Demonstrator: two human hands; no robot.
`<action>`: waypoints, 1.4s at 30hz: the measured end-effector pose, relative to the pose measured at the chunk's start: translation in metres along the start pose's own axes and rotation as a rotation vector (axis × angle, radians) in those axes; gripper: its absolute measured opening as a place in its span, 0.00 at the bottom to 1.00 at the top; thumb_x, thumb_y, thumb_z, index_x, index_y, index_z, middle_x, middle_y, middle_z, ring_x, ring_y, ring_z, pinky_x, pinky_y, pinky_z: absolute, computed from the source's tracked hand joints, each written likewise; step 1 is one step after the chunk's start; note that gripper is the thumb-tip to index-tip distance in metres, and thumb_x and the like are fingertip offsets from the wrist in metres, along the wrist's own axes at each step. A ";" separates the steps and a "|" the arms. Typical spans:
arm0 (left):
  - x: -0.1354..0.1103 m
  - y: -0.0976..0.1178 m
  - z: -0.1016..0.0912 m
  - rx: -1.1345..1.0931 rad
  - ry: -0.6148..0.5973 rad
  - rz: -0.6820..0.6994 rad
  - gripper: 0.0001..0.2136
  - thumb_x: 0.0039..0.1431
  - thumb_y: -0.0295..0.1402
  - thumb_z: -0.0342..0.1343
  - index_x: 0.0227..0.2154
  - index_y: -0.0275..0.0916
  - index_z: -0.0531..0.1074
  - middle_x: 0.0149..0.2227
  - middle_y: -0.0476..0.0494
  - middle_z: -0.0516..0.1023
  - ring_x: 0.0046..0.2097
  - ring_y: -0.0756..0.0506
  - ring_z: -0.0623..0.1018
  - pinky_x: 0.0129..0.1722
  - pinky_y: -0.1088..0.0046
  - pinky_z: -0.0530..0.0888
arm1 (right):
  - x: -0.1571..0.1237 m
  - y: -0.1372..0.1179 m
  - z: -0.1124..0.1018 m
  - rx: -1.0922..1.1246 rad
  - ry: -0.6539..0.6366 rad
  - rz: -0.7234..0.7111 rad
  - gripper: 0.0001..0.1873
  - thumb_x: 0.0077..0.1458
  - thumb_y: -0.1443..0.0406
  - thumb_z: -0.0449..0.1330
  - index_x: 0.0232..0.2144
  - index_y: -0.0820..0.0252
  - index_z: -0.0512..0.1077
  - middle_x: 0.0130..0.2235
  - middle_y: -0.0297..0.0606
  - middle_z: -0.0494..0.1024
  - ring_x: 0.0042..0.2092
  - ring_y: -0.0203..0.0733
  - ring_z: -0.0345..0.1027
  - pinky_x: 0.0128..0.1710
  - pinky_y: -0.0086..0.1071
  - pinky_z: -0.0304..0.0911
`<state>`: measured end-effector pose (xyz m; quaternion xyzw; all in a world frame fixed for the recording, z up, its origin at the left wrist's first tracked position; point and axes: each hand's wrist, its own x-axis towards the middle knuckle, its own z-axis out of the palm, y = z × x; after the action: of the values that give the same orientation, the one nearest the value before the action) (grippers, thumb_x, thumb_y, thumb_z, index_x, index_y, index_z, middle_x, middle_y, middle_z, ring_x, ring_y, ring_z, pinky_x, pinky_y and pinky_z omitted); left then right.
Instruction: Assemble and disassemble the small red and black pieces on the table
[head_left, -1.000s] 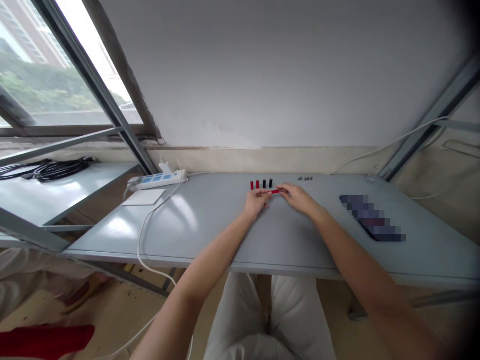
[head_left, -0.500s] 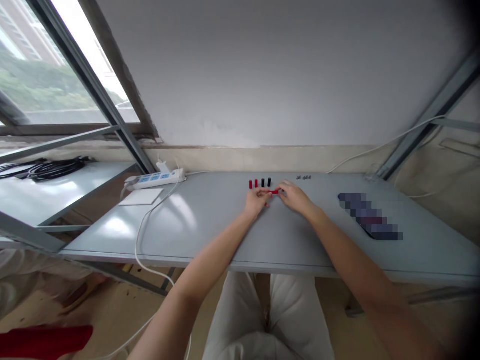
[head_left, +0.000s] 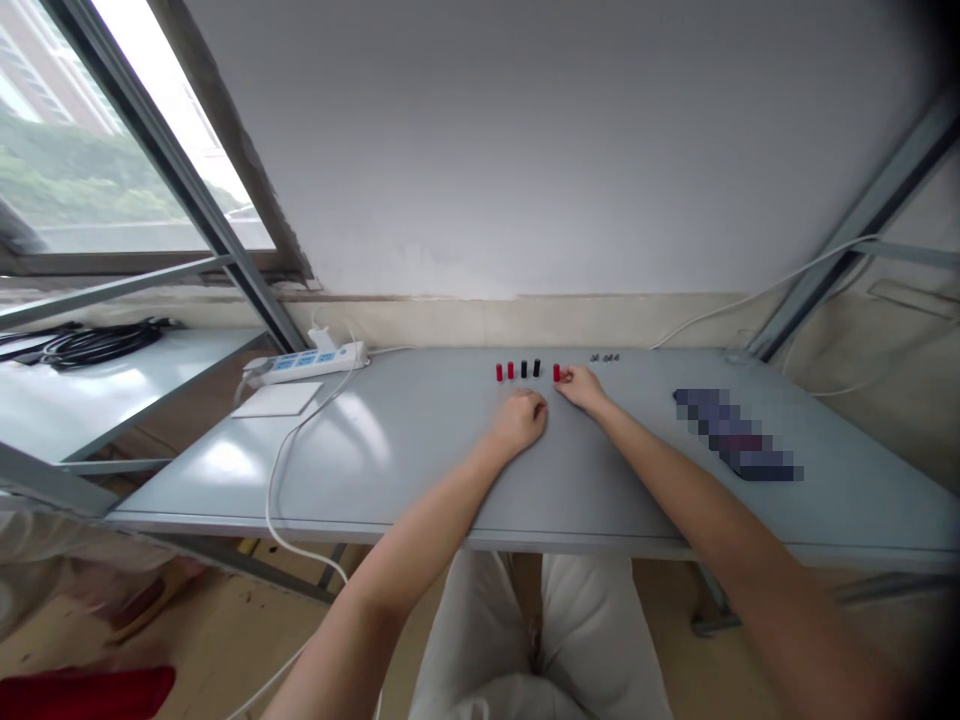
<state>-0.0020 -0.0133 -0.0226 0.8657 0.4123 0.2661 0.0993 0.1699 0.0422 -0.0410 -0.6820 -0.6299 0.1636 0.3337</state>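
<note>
Red cap stood upright at the right end of the row; hands parted.

Left to right on the grey bench [head_left: 390, 450]: white power strip [head_left: 307, 364]; two red and two black caps [head_left: 516, 371] standing in a row; left hand [head_left: 520, 420], loosely curled on the bench, holding nothing; fifth red cap [head_left: 556, 373], a second ago lying pinched between both hands, now upright just right of the row (a small gap remains); right hand [head_left: 581, 388], fingertips touching the cap, grip too small to tell; tiny dark parts [head_left: 604, 357] beyond. The row now counts five.
</note>
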 end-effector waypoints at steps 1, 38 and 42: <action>0.000 -0.001 0.000 0.030 0.008 0.007 0.08 0.55 0.28 0.50 0.32 0.35 0.74 0.34 0.39 0.75 0.39 0.44 0.72 0.46 0.65 0.68 | 0.002 -0.001 0.003 -0.012 -0.001 -0.003 0.06 0.45 0.70 0.57 0.29 0.63 0.73 0.31 0.41 0.78 0.33 0.39 0.70 0.33 0.29 0.61; -0.001 -0.006 0.017 0.141 -0.141 0.045 0.20 0.62 0.30 0.41 0.54 0.26 0.63 0.58 0.30 0.63 0.60 0.43 0.63 0.59 0.65 0.58 | -0.029 0.038 -0.015 -0.444 -0.207 -0.275 0.29 0.59 0.56 0.45 0.58 0.64 0.60 0.61 0.47 0.58 0.62 0.48 0.48 0.60 0.43 0.48; -0.001 -0.005 0.015 0.148 -0.163 0.030 0.21 0.62 0.31 0.41 0.55 0.26 0.62 0.59 0.30 0.62 0.61 0.43 0.61 0.59 0.64 0.58 | -0.029 0.037 -0.015 -0.452 -0.218 -0.286 0.30 0.59 0.56 0.45 0.58 0.69 0.60 0.61 0.50 0.57 0.62 0.48 0.48 0.60 0.40 0.46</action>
<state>0.0025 -0.0100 -0.0374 0.8955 0.4082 0.1652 0.0639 0.2031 0.0109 -0.0602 -0.6217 -0.7723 0.0424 0.1232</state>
